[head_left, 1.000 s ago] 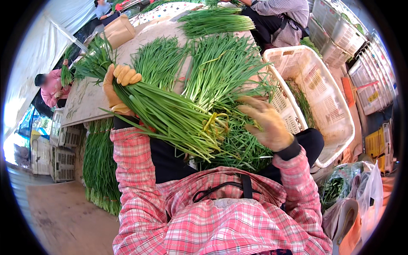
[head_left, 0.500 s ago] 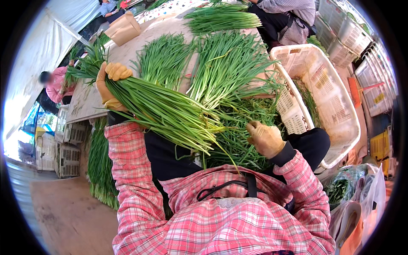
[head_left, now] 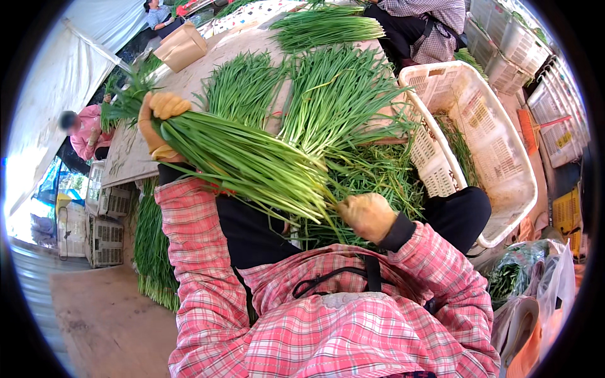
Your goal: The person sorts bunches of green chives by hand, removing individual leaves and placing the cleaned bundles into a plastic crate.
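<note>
A large bunch of garlic chives [head_left: 246, 160] slants across my lap, leafy tops at upper left and pale cut ends toward the middle. My gloved left hand [head_left: 162, 116] is wrapped round it near the leafy end. At the pale ends my gloved right hand [head_left: 367, 217] is closed, its fingertips up against a few yellowish strands; what it pinches is hidden. Loose chive leaves [head_left: 378, 179] lie heaped beyond my lap, partly under the held bunch. Past them, more chives [head_left: 337, 94] are spread on the board [head_left: 189, 82], with a smaller pile [head_left: 242, 88] beside them.
A white plastic crate [head_left: 504, 183] with some leaves inside stands at my right. Stacked crates [head_left: 513, 44] are behind it, and a clear plastic bag [head_left: 554, 271] is nearer. Standing chives [head_left: 154, 246] are at my left. Other people [head_left: 85, 132] sit around the board.
My right hand has moved left and nearer to me, up to the pale ends of the bunch. My left hand keeps its hold, and the bunch has shifted only slightly.
</note>
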{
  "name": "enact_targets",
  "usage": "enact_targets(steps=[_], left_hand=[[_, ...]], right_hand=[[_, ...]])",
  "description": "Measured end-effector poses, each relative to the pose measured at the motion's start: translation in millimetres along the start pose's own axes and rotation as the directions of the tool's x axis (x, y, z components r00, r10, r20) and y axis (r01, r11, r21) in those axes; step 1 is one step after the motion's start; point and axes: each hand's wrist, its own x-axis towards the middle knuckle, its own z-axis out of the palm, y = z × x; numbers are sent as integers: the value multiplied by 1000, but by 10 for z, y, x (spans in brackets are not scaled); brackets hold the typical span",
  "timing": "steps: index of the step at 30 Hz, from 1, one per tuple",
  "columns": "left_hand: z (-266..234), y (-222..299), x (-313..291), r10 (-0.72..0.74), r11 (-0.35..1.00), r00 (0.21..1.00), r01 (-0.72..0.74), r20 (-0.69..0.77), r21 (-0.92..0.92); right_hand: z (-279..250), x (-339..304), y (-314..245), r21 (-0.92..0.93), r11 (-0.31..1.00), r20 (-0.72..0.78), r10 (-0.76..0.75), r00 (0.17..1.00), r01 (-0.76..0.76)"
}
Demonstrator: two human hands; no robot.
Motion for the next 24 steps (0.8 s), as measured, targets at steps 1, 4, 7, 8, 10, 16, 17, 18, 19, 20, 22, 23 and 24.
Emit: enact_targets(steps=[1, 4, 7, 8, 10, 16, 17, 18, 19, 20, 22, 23, 24], left_hand=[[-33, -18, 34, 5, 1000, 1000, -5, 14, -6], [-61, 61, 34, 22, 1000, 997, -23, 70, 12], [11, -104, 64, 1, 999, 999, 1, 52, -38], [36, -121, 46, -8, 999, 998, 11, 58, -46], [92, -181, 37, -34, 997, 996, 40, 80, -73], [261, -283, 182, 63, 998, 989, -63, 132, -8], [307, -214, 139, 88, 995, 984, -93, 155, 27], [343, -164, 109, 74, 995, 986, -83, 148, 56], [324, -119, 72, 69, 995, 991, -76, 113, 61], [293, -56, 33, 64, 996, 995, -69, 80, 61], [118, 188, -50, 129, 979, 991, -133, 37, 157], [-89, 421, -92, 203, 947, 978, -206, 36, 246], [-115, 433, -84, 220, 948, 974, -225, 48, 226]], right_hand=[[343, -317, 276, -24, 994, -147, -112, 983, 110], [264, -576, 379, -187, 920, 424, 392, 817, -345], [-69, -383, 288, 70, 917, 74, 388, 919, -392], [-358, -174, 189, 90, 939, -20, 334, 942, -331], [-600, 206, 82, 245, 953, -229, 234, 945, -177], [25, 329, 23, 739, 625, -14, 388, 922, -251], [122, 285, -5, 794, 530, 65, 414, 908, -299], [167, 219, -63, 702, 658, -54, 432, 900, -273], [175, 165, -116, 587, 767, -177, 434, 883, -259], [195, 98, -102, 458, 856, -238, 378, 895, -240], [364, -149, 37, 492, 816, -226, 457, 860, -304], [436, -300, 169, 500, 798, -223, 495, 840, -338], [520, -484, 343, 321, 822, -85, 520, 850, -471]])
